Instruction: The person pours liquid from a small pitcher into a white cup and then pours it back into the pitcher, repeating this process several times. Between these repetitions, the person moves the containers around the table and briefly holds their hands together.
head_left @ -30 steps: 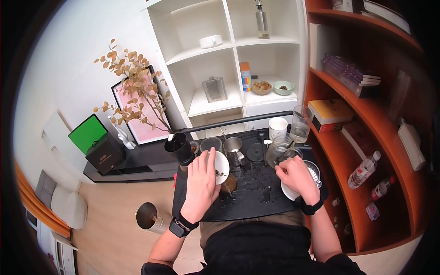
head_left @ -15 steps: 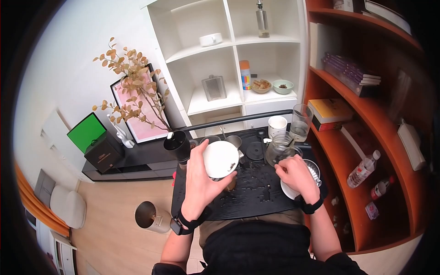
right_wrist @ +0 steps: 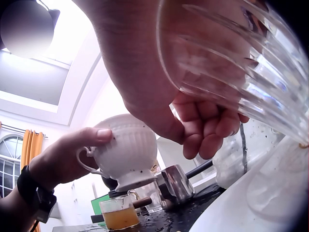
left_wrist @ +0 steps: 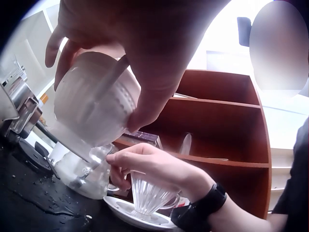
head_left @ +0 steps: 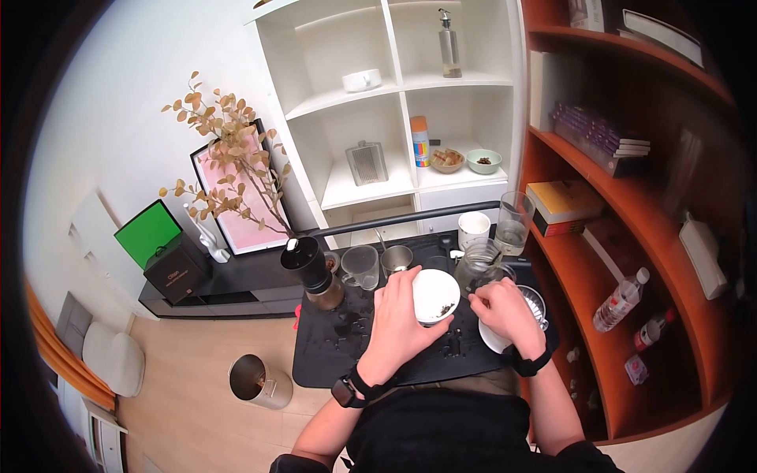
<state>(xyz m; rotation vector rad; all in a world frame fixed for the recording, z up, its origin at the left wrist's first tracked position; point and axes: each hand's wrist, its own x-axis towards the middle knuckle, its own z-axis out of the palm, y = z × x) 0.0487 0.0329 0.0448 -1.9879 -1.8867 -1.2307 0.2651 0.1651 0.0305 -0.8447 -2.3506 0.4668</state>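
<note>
In the head view my left hand [head_left: 406,331] grips a white cup [head_left: 434,292], thumb on one side and fingers on the other. Small dark bits lie on its inner wall; the left wrist view shows its ribbed outside. My right hand [head_left: 505,310], fingers loosely curled, hovers over a ribbed clear glass dripper [left_wrist: 150,191] on a white saucer [left_wrist: 116,205]. Nothing shows between those fingers [right_wrist: 212,128] in the right wrist view. Just beyond them stands a glass jar [head_left: 475,266] with a dark stick in it.
Around the wet black tray [head_left: 331,355] stand a coffee grinder [head_left: 315,276], a glass mug [head_left: 361,266], a metal pitcher [head_left: 397,258], a white mug [head_left: 473,229] and a tall glass [head_left: 512,225]. A small glass of brown liquid [right_wrist: 119,217] sits beneath the cup. Wooden shelves [head_left: 583,260] rise at right.
My left hand has carried the cup rightward, closer to my right hand, and turned it so its inside faces up toward the head camera. My right hand stays nearly where it was.
</note>
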